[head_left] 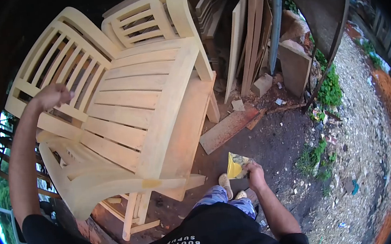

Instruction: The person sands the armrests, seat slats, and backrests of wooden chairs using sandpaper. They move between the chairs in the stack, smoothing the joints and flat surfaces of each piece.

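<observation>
A pale slatted wooden bench with curved arms stands tilted before me, raised on a flat wooden board or tabletop. My left hand is over the bench's backrest slats, its fingers curled in; what they hold, if anything, is hidden. Low at my right side, my right hand is closed on the edge of a yellow piece with a grey, blotchy face; its exact kind I cannot tell. A darker yellow patch marks the near arm of the bench.
Planks lean upright behind the bench, beside a grey pipe. A reddish board and a wood block lie on the dark ground. Gravel and green weeds are to the right.
</observation>
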### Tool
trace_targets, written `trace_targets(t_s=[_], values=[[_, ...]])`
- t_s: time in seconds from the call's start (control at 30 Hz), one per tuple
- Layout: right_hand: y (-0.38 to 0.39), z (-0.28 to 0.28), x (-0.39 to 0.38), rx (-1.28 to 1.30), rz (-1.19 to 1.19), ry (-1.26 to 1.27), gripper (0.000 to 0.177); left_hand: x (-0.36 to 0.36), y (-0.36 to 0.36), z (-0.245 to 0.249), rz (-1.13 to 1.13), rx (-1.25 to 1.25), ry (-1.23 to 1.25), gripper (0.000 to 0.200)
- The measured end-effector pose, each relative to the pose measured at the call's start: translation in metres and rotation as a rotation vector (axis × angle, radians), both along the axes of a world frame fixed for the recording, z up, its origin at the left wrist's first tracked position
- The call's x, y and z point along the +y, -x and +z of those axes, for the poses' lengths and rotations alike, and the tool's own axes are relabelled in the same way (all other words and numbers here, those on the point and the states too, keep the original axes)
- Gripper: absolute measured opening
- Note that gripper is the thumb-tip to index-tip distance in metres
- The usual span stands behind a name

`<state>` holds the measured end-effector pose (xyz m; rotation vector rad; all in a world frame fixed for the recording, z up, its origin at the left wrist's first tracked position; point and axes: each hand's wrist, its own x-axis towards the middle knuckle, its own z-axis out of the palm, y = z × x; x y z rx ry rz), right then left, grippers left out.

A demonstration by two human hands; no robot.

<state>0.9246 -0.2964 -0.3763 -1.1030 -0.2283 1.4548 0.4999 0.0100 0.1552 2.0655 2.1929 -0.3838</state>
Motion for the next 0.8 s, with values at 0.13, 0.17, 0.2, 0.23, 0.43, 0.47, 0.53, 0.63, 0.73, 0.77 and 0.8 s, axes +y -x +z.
trace_targets(t_s=[0.13,0.17,0.2,0.23,0.43,0.47,0.53,0.63,0.73,0.77,0.8], values=[[-0.008,-0.006,0.029,0.061,0.012,-0.009,0.026,0.038,-0.110,-0.034,-0.119,-0.108,-0.091,0.037],[-0.015,-0.004,0.037,0.013,0.016,0.017,0.027,0.052,-0.122,-0.047,-0.149,-0.094,-0.067,0.043],[-0.026,-0.006,0.047,-0.009,0.004,0.003,0.028,0.068,-0.133,-0.063,-0.178,-0.080,-0.047,0.050],[-0.037,-0.009,0.058,-0.027,-0.008,-0.010,0.028,0.079,-0.144,-0.078,-0.216,-0.032,-0.025,0.049],[-0.113,-0.021,0.151,-0.121,-0.138,-0.100,0.031,0.147,-0.172,-0.172,-0.379,0.001,0.013,0.073],[-0.119,-0.016,0.160,-0.137,-0.158,-0.106,0.031,0.159,-0.168,-0.193,-0.392,-0.025,-0.008,0.073],[-0.133,-0.004,0.193,-0.119,-0.175,-0.143,0.036,0.186,-0.164,-0.221,-0.414,-0.082,-0.083,0.072],[-0.142,-0.001,0.237,-0.145,-0.143,-0.193,0.040,0.202,-0.161,-0.256,-0.513,-0.107,-0.131,0.064],[-0.141,0.013,0.291,-0.201,-0.097,-0.250,0.039,0.211,-0.167,-0.277,-0.601,-0.142,-0.189,0.059],[-0.139,0.020,0.311,-0.222,-0.095,-0.293,0.039,0.215,-0.168,-0.283,-0.619,-0.151,-0.207,0.059],[-0.135,0.027,0.330,-0.242,-0.092,-0.336,0.038,0.219,-0.168,-0.288,-0.636,-0.159,-0.223,0.059]])
